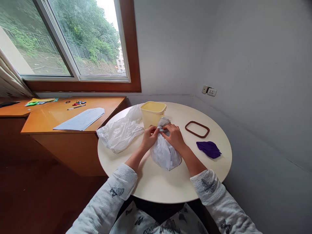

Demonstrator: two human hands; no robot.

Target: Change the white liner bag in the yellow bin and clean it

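A white plastic bag [165,154] lies in front of me on the round table, its neck gathered and twisted upward. My left hand [149,137] pinches the neck from the left side, fingers closed. From the right, my right hand [175,136] grips the same gathered neck, fingertips close to those of the left. What the bag contains, if anything, cannot be made out. Just behind the hands stands a pale yellow plastic bin [152,112], upright. Another white plastic bag [120,133] lies crumpled and spread out left of the bin.
On the right of the round table [161,191] lie a brown rounded-rectangular frame [208,132] and a purple cloth [209,149]. An orange wooden desk [44,120] at the left carries papers [81,119], a pen [76,107] and small items. Walls stand behind and to the right.
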